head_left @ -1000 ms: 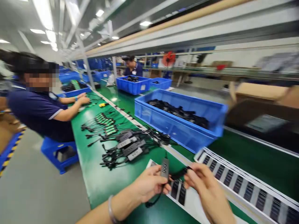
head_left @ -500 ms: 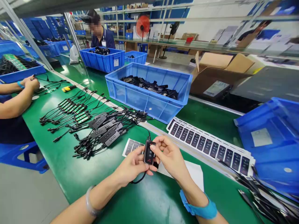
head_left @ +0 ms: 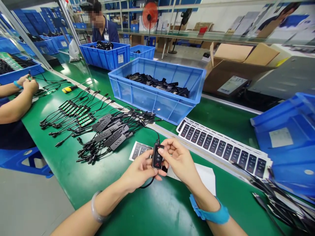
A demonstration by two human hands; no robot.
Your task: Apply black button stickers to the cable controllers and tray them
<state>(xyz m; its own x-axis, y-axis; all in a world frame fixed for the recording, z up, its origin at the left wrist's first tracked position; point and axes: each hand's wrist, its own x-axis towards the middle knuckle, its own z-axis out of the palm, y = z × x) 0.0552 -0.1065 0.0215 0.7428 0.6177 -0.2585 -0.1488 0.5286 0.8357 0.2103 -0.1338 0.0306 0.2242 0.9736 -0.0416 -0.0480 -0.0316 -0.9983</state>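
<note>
While your left hand (head_left: 141,168) grips the slim black plastic box with a printed face (head_left: 157,157) and your right hand (head_left: 179,160) closes on its upper end, thumb on the face, you would do well to hold the box square and press evenly along it, without letting the thin black cord (head_left: 157,137) tug it askew. Your work is raised above the green tabletop (head_left: 98,190); a white sheet with dark labels (head_left: 136,154) lies partly hidden beneath your hands. Grey-black cased boxes with tangled leads (head_left: 110,132) crowd your left, a large blue plastic bin (head_left: 137,96) stands beyond, and loose black cables (head_left: 278,203) at your right could snag that forearm.
</note>
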